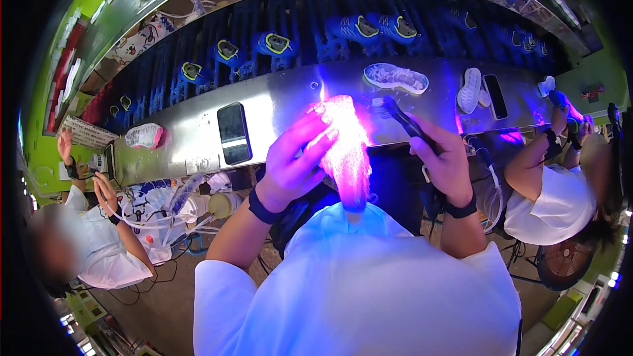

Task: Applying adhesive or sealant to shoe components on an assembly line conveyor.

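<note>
Head view: left hand (295, 160) gripping a long shoe-shaped piece (347, 148), washed out by pink-violet light, held upright between the worker's chest and the metal bench (280, 95), fingers over its left side; right hand (450, 163) closed round a dark-handled brush (403, 118), bristle end just right of the piece, can't tell if touching. On bench: pale sole (395, 78) beyond the brush, dark phone (234, 133) left; dark shoes (277, 43) on slatted conveyor (310, 23) behind.
</note>
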A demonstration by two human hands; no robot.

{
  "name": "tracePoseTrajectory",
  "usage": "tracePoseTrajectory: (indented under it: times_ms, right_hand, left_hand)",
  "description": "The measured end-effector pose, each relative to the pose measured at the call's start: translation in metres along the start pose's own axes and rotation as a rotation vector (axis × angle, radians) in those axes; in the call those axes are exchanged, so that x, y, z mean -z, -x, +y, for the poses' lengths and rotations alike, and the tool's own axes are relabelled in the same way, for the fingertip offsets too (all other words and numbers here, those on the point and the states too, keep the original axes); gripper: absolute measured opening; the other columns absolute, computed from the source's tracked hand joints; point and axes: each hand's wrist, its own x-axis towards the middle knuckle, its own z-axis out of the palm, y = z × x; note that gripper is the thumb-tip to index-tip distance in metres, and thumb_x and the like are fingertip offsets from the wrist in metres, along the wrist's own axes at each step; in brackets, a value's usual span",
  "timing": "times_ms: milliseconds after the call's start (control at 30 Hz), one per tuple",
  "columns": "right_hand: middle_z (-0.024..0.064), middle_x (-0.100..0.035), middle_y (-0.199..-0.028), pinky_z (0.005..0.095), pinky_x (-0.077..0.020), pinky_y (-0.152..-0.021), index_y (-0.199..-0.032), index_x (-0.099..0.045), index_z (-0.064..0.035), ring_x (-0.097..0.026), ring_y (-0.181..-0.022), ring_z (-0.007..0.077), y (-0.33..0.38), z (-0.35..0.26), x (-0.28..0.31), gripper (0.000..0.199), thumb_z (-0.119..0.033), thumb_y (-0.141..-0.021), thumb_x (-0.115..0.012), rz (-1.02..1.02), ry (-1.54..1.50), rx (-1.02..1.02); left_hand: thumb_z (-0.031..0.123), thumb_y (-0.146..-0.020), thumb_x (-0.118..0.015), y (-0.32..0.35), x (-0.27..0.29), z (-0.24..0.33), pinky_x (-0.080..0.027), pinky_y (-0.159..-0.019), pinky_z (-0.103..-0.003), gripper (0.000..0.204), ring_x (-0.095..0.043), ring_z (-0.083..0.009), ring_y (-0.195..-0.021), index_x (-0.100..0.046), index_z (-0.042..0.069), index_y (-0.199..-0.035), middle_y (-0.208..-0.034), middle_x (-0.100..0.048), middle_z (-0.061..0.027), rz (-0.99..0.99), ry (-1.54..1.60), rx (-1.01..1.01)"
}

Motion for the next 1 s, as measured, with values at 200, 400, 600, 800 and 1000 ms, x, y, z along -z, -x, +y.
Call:
tracePoseTrajectory:
  times_ms: [200,400,600,800,1000]
  right_hand:
    - [0.0145,-0.075,-0.114,0.0332,-0.0548,-0.087,-0.134,-0.066,-0.0049,-0.073,-0.097,0.0217,-0.024,-0.028,-0.013,0.040,-0.006,-0.094,-0.070,-0.071,0.223,0.140]
    - [0.0146,-0.075,-0.114,0.0317,-0.0536,-0.089,-0.134,-0.066,-0.0033,-0.071,-0.100,0.0188,-0.030,-0.024,-0.015,0.041,-0.004,-0.093,-0.070,-0.130,0.192,0.122]
    - [0.0117,-0.075,-0.112,0.0314,-0.0523,-0.089,-0.133,-0.067,-0.0011,-0.069,-0.099,0.0173,-0.017,-0.005,-0.009,0.042,-0.003,-0.091,-0.072,-0.157,0.118,0.073]
    - [0.0114,-0.074,-0.116,0.0331,-0.0505,-0.096,-0.133,-0.066,0.0000,-0.067,-0.107,0.0192,0.007,0.005,0.016,0.042,-0.004,-0.092,-0.072,-0.327,-0.118,-0.187]
    - [0.0015,-0.070,-0.101,0.0250,-0.0519,-0.070,-0.136,-0.064,-0.0006,-0.060,-0.076,0.0080,-0.010,0.014,0.007,0.042,-0.005,-0.095,-0.070,-0.222,-0.138,-0.158]
  left_hand:
    - [0.010,-0.085,-0.073,0.005,0.007,0.000,-0.056,-0.104,-0.053,0.034,-0.065,-0.0377,-0.121,-0.074,0.012,-0.119,-0.125,-0.067,-0.0123,-0.049,-0.189,-0.189]
    - [0.011,-0.085,-0.073,0.003,0.012,-0.002,-0.054,-0.107,-0.054,0.034,-0.065,-0.0364,-0.121,-0.074,0.012,-0.119,-0.125,-0.067,-0.0114,-0.075,-0.220,-0.230]
    - [0.011,-0.086,-0.071,0.005,0.005,-0.009,-0.053,-0.107,-0.054,0.034,-0.064,-0.0353,-0.123,-0.074,0.013,-0.120,-0.127,-0.066,-0.0110,-0.093,-0.207,-0.212]
    - [0.012,-0.087,-0.069,0.003,-0.002,-0.018,-0.051,-0.110,-0.055,0.034,-0.062,-0.0354,-0.126,-0.075,0.013,-0.120,-0.130,-0.065,-0.0106,-0.139,-0.224,-0.191]
    - [0.012,-0.086,-0.069,-0.001,-0.016,-0.011,-0.050,-0.110,-0.057,0.033,-0.063,-0.0371,-0.125,-0.075,0.011,-0.119,-0.128,-0.066,-0.0118,-0.142,-0.193,-0.173]
